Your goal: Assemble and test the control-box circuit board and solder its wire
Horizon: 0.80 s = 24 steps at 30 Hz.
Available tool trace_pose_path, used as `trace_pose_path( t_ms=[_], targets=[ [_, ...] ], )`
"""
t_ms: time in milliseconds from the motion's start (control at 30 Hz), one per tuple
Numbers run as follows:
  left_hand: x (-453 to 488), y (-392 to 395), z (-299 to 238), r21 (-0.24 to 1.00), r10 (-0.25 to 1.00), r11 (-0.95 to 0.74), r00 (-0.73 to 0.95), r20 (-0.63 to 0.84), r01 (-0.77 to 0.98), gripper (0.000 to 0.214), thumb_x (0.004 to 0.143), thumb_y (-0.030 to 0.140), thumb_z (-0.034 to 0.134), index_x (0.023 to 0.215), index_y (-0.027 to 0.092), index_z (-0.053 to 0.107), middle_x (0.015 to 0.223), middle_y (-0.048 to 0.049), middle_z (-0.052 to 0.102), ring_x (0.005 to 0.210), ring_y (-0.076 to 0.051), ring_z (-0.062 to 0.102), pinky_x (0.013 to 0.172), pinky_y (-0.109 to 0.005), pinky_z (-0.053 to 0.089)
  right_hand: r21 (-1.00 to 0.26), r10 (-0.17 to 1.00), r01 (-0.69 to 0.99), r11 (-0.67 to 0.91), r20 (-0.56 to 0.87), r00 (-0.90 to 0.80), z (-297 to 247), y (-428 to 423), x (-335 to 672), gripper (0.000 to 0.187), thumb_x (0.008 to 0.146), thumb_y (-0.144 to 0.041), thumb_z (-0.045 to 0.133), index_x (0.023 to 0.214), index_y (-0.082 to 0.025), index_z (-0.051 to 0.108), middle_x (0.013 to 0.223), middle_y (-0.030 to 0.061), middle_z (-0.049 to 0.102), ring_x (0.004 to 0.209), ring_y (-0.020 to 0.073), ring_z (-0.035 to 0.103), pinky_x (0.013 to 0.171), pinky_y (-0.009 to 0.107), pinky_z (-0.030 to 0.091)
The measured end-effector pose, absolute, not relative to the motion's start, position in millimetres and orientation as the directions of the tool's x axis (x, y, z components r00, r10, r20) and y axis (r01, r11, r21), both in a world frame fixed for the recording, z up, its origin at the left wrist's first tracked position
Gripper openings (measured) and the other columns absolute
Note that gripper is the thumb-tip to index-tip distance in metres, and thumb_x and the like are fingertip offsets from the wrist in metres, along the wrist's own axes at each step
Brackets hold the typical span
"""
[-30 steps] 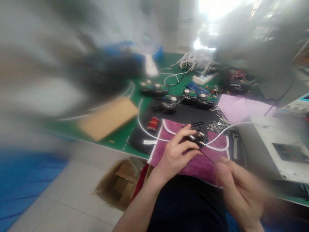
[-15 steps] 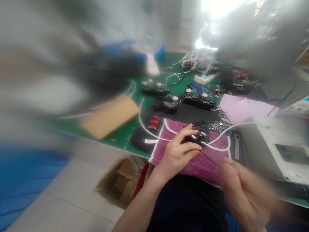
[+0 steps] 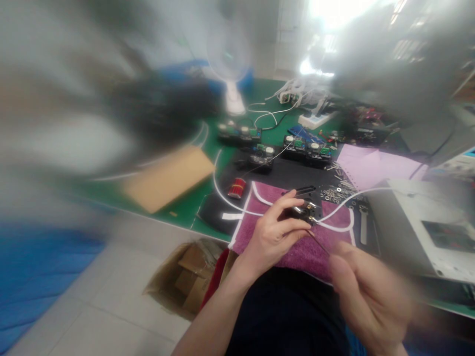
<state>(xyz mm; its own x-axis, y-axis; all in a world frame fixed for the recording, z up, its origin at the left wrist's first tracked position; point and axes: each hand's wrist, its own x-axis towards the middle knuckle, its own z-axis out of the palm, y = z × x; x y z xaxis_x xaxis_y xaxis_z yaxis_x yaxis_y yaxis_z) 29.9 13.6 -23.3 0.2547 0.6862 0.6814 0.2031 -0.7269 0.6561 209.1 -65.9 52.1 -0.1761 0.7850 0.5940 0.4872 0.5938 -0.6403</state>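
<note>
Black metal-fitted assembly (image 3: 307, 213) gripped right of centre

The left hand (image 3: 269, 237) pinches it over a purple towel (image 3: 313, 256); the blurred right hand (image 3: 374, 291), lower right, is closed around a thin dark shaft (image 3: 319, 242). One cardboard box (image 3: 159, 289), lower centre-left, contains cardboard pieces (image 3: 189, 279). Two circuit-board modules (image 3: 318, 152) sit side by side above the assembly, a third module (image 3: 262, 157) left of them. Green tabletop (image 3: 187, 210) shows between tan slab (image 3: 170, 180) and black mat (image 3: 215, 217); its front edge (image 3: 191, 229) slants down rightward to the towel.

Over the purple cloth (image 3: 302, 258), the left hand (image 3: 272, 231) holds a black part (image 3: 310, 213). The right hand (image 3: 365, 289) grips a thin rod (image 3: 319, 243).
</note>
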Motion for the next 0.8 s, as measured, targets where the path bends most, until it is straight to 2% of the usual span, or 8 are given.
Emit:
trace_pose_path(
  t_ms=[133,233,367,533,800],
  targets=[
    [31.0,11.5,-21.1,0.640,0.682,-0.731,0.263,0.682,0.236,0.012,0.095,0.018,0.080,0.107,0.021,0.080,0.146,-0.0107,0.065,0.154,-0.032,0.053,0.126,-0.055,0.051,-0.727,0.853,0.479,0.492,0.512,-0.099,45.4,-66.6,215.7,0.037,0.105,-0.012,0.059,0.071,-0.021,0.048,0.064,-0.0048,0.042,0.055,0.0082,0.043,0.055,0.027,0.033],
    [31.3,10.7,-19.1,0.639,0.688,-0.726,0.274,0.672,0.255,0.009,0.097,0.018,0.078,0.105,0.020,0.079,0.146,-0.0121,0.065,0.155,-0.032,0.052,0.128,-0.055,0.050,-0.742,0.865,0.498,0.449,0.501,-0.034,44.1,-68.1,217.7,0.037,0.105,-0.014,0.060,0.070,-0.021,0.048,0.064,-0.0046,0.043,0.054,0.0083,0.043,0.054,0.027,0.033],
    [30.7,11.3,-18.0,0.635,0.684,-0.729,0.287,0.670,0.256,0.009,0.098,0.017,0.076,0.105,0.021,0.079,0.146,-0.0125,0.064,0.155,-0.033,0.052,0.126,-0.056,0.051,-0.740,0.853,0.494,0.456,0.521,-0.007,47.0,-69.9,215.3,0.038,0.104,-0.015,0.060,0.069,-0.022,0.047,0.062,-0.0041,0.043,0.054,0.0091,0.041,0.053,0.028,0.031],
    [30.5,11.3,-18.4,0.636,0.684,-0.730,0.281,0.674,0.250,0.010,0.098,0.015,0.076,0.105,0.021,0.079,0.145,-0.0123,0.065,0.154,-0.033,0.052,0.125,-0.057,0.052,-0.734,0.852,0.495,0.465,0.523,-0.026,51.1,-69.6,213.2,0.033,0.105,-0.015,0.059,0.072,-0.021,0.056,0.061,-0.0040,0.045,0.051,0.0092,0.041,0.051,0.028,0.030],
    [30.3,11.6,-20.0,0.635,0.677,-0.736,0.271,0.685,0.233,0.011,0.096,0.014,0.077,0.105,0.021,0.079,0.146,-0.0121,0.065,0.154,-0.033,0.054,0.125,-0.055,0.052,-0.751,0.854,0.475,0.459,0.520,-0.004,52.7,-67.3,212.9,0.038,0.105,-0.015,0.061,0.068,-0.021,0.052,0.059,-0.0049,0.043,0.050,0.0082,0.039,0.050,0.027,0.029]
  ],
)
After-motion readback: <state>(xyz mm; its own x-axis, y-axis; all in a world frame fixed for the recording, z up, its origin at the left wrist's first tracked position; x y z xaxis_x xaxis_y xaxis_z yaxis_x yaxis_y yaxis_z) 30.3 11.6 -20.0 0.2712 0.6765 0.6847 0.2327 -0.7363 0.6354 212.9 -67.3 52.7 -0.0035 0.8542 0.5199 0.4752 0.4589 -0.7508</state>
